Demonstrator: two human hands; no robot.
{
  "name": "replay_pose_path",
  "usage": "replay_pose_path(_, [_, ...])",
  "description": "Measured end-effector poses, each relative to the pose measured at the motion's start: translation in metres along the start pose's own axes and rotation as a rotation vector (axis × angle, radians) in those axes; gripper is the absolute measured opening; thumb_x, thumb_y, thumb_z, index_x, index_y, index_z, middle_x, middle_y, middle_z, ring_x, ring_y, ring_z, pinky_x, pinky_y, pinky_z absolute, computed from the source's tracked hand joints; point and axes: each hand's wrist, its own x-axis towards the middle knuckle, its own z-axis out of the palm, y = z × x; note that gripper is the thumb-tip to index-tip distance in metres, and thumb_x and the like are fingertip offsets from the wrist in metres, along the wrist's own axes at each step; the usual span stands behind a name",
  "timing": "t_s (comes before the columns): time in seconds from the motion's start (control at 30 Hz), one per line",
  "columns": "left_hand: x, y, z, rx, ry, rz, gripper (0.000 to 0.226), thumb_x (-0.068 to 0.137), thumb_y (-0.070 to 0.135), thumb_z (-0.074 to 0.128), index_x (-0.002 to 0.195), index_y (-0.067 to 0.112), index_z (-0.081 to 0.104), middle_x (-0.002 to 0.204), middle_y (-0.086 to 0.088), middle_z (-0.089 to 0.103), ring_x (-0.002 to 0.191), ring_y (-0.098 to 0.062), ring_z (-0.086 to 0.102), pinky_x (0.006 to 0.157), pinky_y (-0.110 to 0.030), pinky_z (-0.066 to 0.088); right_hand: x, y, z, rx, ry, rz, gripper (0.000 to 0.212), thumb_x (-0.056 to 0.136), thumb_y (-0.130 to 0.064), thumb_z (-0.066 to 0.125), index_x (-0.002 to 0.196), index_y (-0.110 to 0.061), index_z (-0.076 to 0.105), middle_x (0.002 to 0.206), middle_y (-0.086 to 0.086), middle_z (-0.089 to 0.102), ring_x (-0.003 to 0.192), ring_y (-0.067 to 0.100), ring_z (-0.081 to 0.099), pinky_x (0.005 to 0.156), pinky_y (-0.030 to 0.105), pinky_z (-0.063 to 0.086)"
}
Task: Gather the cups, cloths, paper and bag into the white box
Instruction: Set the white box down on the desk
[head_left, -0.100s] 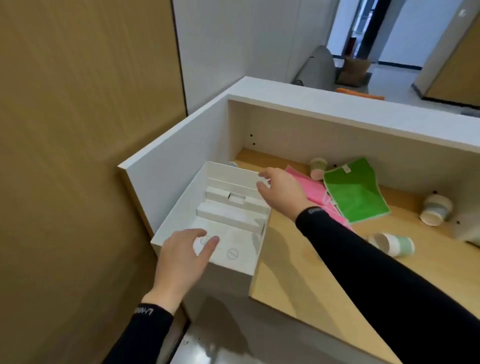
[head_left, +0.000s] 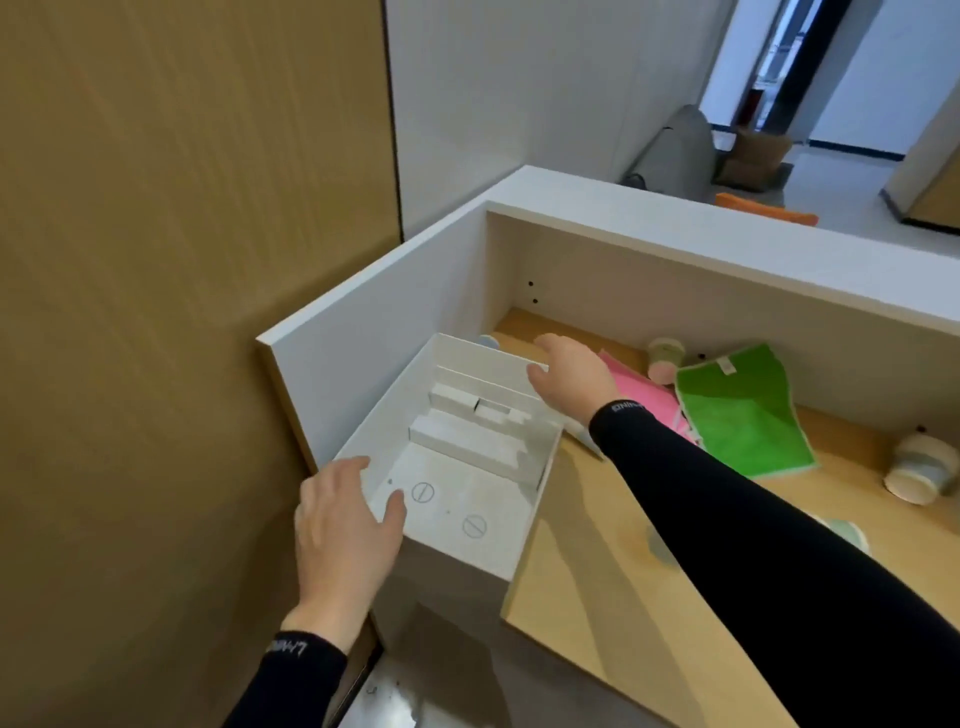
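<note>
The white box (head_left: 467, 509) sits open at the desk's left corner, with white cardboard inserts inside and its near end over the desk's front edge. My left hand (head_left: 345, 530) grips its near left corner, thumb inside. My right hand (head_left: 571, 382) holds the far right corner. A pink cloth (head_left: 647, 397) and a green cloth (head_left: 743, 415) lie right of the box. One cup (head_left: 665, 358) lies at the back wall and another cup (head_left: 917, 467) at the right. A third cup (head_left: 849, 535) is mostly hidden by my right forearm. A blue cup rim (head_left: 488, 340) peeks out behind the box.
The wooden desk (head_left: 597, 597) is enclosed by a white partition (head_left: 363, 338) on the left and back. A tan panel wall stands close on the left. A white edge (head_left: 582, 436), perhaps paper, shows beneath my right wrist.
Both hands stay on the box. My right forearm now covers more of the cup lying near it.
</note>
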Motion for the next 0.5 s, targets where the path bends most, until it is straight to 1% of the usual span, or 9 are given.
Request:
replay_pose_path(0.1, [-0.003,0.001,0.006,-0.04,-0.025,-0.272,0.078,0.081,0.034,0.066,0.14,0.007,0.022,0.137,-0.015,0.035,0.123,-0.031,0.04,0.096,-0.041,0.041,0.034,0.003,0.01,-0.034,-0.127,-0.011,0.051,0.092,-0.022,0.048,0.14,-0.01,0.036,0.142,0.012,0.046,0.128,0.029,0.045,0.104,0.038,0.039])
replay_pose_path(0.17, [-0.004,0.009,0.011,-0.101,-0.024,-0.368,0.089,0.08,0.03,0.068,0.143,0.008,0.009,0.142,-0.015,0.026,0.122,-0.035,0.042,0.096,-0.041,0.043,0.051,0.006,0.022,-0.019,-0.227,-0.003,0.05,0.092,-0.021,0.049,0.139,-0.008,0.038,0.139,0.014,0.049,0.124,0.029,0.049,0.1,0.035,0.041])
replay_pose_path(0.23, [-0.01,0.019,0.018,-0.138,-0.021,-0.427,0.096,0.079,0.027,0.069,0.144,0.008,0.0,0.145,-0.016,0.018,0.118,-0.04,0.048,0.092,-0.041,0.046,0.063,0.012,0.035,-0.042,-0.301,0.012,0.041,0.091,-0.021,0.05,0.13,-0.007,0.047,0.126,0.015,0.058,0.112,0.029,0.056,0.091,0.034,0.045])
replay_pose_path(0.3, [-0.017,0.028,0.028,-0.14,-0.052,-0.519,0.099,0.08,0.027,0.067,0.143,0.006,-0.007,0.147,-0.019,0.014,0.112,-0.043,0.053,0.085,-0.037,0.047,0.071,0.02,0.048,-0.102,-0.294,-0.006,0.033,0.09,-0.021,0.05,0.119,-0.008,0.054,0.109,0.012,0.064,0.098,0.028,0.061,0.084,0.034,0.05])
replay_pose_path(0.33, [-0.02,0.031,0.034,-0.154,-0.094,-0.566,0.095,0.082,0.026,0.064,0.142,0.005,-0.006,0.147,-0.021,0.018,0.111,-0.042,0.053,0.082,-0.035,0.046,0.073,0.023,0.052,-0.142,-0.263,-0.012,0.03,0.091,-0.02,0.048,0.117,-0.007,0.054,0.102,0.011,0.064,0.092,0.027,0.061,0.082,0.036,0.052])
replay_pose_path(0.37, [-0.024,0.033,0.04,-0.19,-0.144,-0.612,0.085,0.085,0.023,0.059,0.142,0.004,-0.001,0.144,-0.021,0.028,0.11,-0.04,0.053,0.08,-0.033,0.044,0.074,0.027,0.054,-0.19,-0.228,-0.02,0.027,0.091,-0.017,0.046,0.115,-0.006,0.053,0.096,0.01,0.063,0.087,0.027,0.06,0.079,0.036,0.052])
replay_pose_path(0.4, [-0.026,0.037,0.044,-0.24,-0.189,-0.657,0.071,0.088,0.018,0.053,0.14,0.002,0.007,0.137,-0.02,0.041,0.108,-0.037,0.052,0.078,-0.032,0.041,0.073,0.03,0.054,-0.233,-0.192,-0.034,0.025,0.091,-0.012,0.044,0.113,-0.005,0.053,0.09,0.009,0.061,0.082,0.027,0.059,0.076,0.036,0.052])
replay_pose_path(0.43, [-0.028,0.037,0.049,-0.28,-0.21,-0.686,0.059,0.089,0.013,0.047,0.137,0.001,0.015,0.129,-0.018,0.05,0.105,-0.034,0.051,0.076,-0.032,0.039,0.073,0.035,0.054,-0.253,-0.159,-0.046,0.023,0.091,-0.009,0.043,0.11,-0.004,0.055,0.087,0.009,0.06,0.08,0.027,0.059,0.073,0.036,0.053])
replay_pose_path(0.5, [-0.029,0.034,0.051,-0.308,-0.196,-0.693,0.046,0.09,0.007,0.043,0.131,-0.001,0.026,0.122,-0.018,0.055,0.101,-0.031,0.052,0.075,-0.032,0.039,0.066,0.044,0.045,-0.232,-0.118,-0.058,0.02,0.089,-0.008,0.043,0.103,-0.006,0.057,0.088,0.01,0.064,0.08,0.026,0.062,0.071,0.036,0.055])
